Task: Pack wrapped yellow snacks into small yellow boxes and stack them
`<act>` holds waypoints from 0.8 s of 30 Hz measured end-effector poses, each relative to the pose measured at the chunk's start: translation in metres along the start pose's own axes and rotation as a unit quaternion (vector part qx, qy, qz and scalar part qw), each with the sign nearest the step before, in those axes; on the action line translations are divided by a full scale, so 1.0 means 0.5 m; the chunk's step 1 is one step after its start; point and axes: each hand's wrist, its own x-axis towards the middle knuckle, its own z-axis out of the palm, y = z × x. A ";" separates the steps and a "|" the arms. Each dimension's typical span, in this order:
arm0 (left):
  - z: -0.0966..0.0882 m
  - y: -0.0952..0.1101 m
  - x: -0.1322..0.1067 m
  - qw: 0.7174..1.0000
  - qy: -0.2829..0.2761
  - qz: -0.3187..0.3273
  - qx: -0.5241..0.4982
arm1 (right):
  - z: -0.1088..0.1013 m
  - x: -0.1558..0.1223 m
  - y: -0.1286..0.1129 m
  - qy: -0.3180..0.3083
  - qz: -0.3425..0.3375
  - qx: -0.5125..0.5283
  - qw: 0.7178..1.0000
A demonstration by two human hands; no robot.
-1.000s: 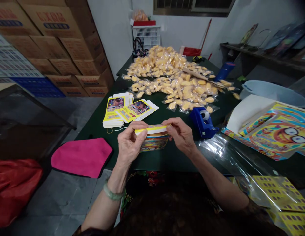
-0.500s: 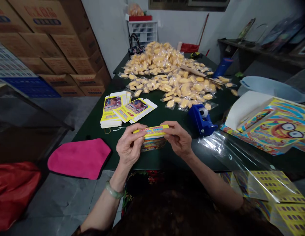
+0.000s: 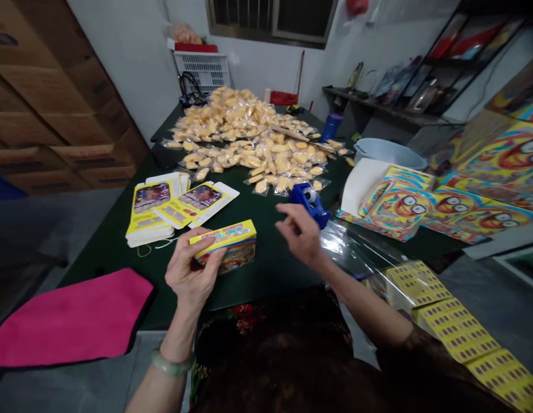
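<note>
A small yellow printed carton is gripped in my left hand, thumb on its front and fingers over its top edge. The carton's flap side faces up and looks closed. My right hand is off the carton, holding nothing I can see, with its index finger stretched out and the others loosely bent. Just beyond that hand stands a blue tape dispenser with a roll of clear tape. Flat yellow cartons lie stacked to the left, with some fanned out beside the stack.
A large heap of wrapped yellow pieces covers the table's far part. Printed display boxes and a pale blue basin are at right. Clear film hangs over the right edge near yellow packs. A pink cloth-like pad lies left.
My right hand has let go of the carton and moved right, near the tape dispenser. My left hand keeps hold of the carton, now turned at an angle. The view has swung right.
</note>
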 end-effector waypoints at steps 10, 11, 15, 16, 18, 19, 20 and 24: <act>0.016 0.003 -0.002 0.999 0.043 -0.010 0.017 | -0.195 0.075 0.153 -0.001 0.423 -0.071 0.904; 0.015 0.002 -0.002 0.999 0.042 -0.014 0.017 | -0.191 0.079 0.154 -0.007 0.439 -0.059 0.897; 0.013 -0.004 -0.004 0.999 0.042 -0.013 0.014 | -0.176 0.085 0.157 0.022 0.485 -0.017 0.874; 0.013 -0.006 -0.005 0.999 0.042 -0.011 0.015 | -0.174 0.084 0.158 0.038 0.491 -0.005 0.870; 0.013 -0.009 -0.007 0.999 0.042 -0.010 0.013 | -0.169 0.077 0.157 0.076 0.495 0.024 0.865; 0.013 -0.010 -0.007 0.999 0.042 -0.013 0.011 | -0.166 0.071 0.156 0.096 0.491 0.039 0.865; 0.013 -0.011 -0.007 0.999 0.042 -0.016 0.009 | -0.163 0.063 0.154 0.116 0.484 0.055 0.866; 0.014 -0.009 -0.006 0.999 0.040 -0.001 0.007 | -0.148 0.014 0.143 0.181 0.435 0.106 0.876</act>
